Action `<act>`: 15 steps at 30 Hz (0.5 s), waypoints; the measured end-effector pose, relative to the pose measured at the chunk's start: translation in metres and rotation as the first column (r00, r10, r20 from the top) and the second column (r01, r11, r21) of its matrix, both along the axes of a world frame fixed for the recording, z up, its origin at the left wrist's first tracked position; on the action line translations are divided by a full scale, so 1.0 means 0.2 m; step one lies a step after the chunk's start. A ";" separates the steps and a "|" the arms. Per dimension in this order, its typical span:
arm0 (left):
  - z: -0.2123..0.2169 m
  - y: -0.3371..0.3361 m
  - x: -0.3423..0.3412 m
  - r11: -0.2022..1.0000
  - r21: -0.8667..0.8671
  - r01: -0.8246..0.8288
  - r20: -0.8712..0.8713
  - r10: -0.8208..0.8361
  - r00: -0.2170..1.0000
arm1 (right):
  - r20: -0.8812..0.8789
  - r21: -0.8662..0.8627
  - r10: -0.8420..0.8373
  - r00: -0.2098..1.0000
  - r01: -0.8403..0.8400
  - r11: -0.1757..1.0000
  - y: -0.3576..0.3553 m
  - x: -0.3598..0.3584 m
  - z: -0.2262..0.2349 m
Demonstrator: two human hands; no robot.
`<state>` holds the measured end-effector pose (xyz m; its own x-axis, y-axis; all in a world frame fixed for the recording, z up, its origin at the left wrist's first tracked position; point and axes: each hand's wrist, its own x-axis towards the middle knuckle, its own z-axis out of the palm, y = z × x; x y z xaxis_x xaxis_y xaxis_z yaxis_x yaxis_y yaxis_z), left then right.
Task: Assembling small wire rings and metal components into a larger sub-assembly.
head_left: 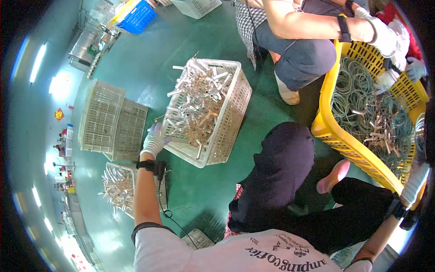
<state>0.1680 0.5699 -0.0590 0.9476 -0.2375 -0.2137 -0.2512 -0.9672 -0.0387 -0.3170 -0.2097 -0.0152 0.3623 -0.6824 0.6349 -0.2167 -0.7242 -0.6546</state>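
Note:
My left hand (154, 141), in a pale glove, is open beside the near left corner of a white plastic basket (235, 97). Its thumb and fingers are apart, close to the rim. Shiny metal tube pieces (199, 90) and brownish metal parts are heaped inside. At the far right, my right hand (416, 181), also gloved, is by the edge of a large yellow basket (331, 122). Its fingers fade into the dark picture edge, so their grip is unclear. Coils of grey-green tubing (355, 86) fill that basket, with metal pieces (380, 136) on top.
Across from me a squatting co-worker's gloved hand (385, 38) reaches over the yellow basket. Stacked white crates (104, 120) and another basket of metal parts (118, 183) stand left. A blue crate (138, 17) is farther off. Dark cable (166, 213) hangs near my left arm.

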 end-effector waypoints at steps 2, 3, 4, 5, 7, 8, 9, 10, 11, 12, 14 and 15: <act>-0.06 -0.11 0.05 0.995 0.084 0.054 0.059 -0.059 0.997 | -0.130 -0.029 -0.008 0.991 0.005 1.000 -0.28 -0.12 -0.15; -0.08 -0.17 0.08 0.977 0.184 0.106 0.115 -0.129 0.985 | -0.195 -0.039 -0.015 0.981 0.007 0.999 -0.34 -0.10 -0.19; -0.10 -0.25 0.11 0.980 0.163 0.114 0.111 -0.133 0.985 | -0.260 -0.066 -0.036 0.965 0.019 0.998 -0.49 -0.22 -0.23; -0.10 -0.31 0.13 0.924 0.350 0.153 0.120 -0.206 0.971 | -0.271 -0.065 -0.036 0.962 0.019 0.998 -0.46 -0.17 -0.22; -0.09 -0.32 0.19 0.829 0.534 0.168 0.116 -0.268 0.956 | 0.553 0.571 0.175 0.815 -0.523 0.633 -0.29 0.05 -0.16; -0.10 -0.35 0.24 0.788 0.591 0.171 0.104 -0.285 0.953 | 0.519 0.580 0.142 0.843 -0.470 0.666 -0.30 0.05 -0.15; -0.12 -0.37 0.29 0.743 0.647 0.174 0.091 -0.301 0.949 | 0.514 0.578 0.140 0.846 -0.462 0.672 -0.31 0.04 -0.13; -0.12 -0.40 0.33 0.713 0.677 0.182 0.050 -0.291 0.955 | 0.538 0.631 0.081 0.839 -0.465 0.621 -0.33 0.04 -0.12; -0.14 -0.41 0.36 0.712 0.676 0.190 0.045 -0.296 0.954 | 0.557 0.682 0.018 0.830 -0.470 0.561 -0.33 0.05 -0.11; -0.15 -0.41 0.39 0.696 0.691 0.195 0.007 -0.276 0.961 | 0.554 0.685 0.014 0.833 -0.464 0.562 -0.32 0.06 -0.11; -0.15 -0.44 0.41 0.640 0.735 0.226 -0.052 -0.279 0.959 | 0.525 0.678 0.093 0.846 -0.481 0.555 -0.28 0.06 -0.11; -0.11 -0.49 0.41 0.639 0.732 0.238 -0.060 -0.287 0.956 | 0.517 0.682 0.087 0.852 -0.471 0.560 -0.25 0.08 -0.08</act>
<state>0.2494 0.4716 -0.0819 0.8862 -0.2711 -0.3758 -0.4634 -0.5182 -0.7188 -0.3012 -0.2588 -0.0317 0.4835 -0.8739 0.0507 0.3069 0.1151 -0.9448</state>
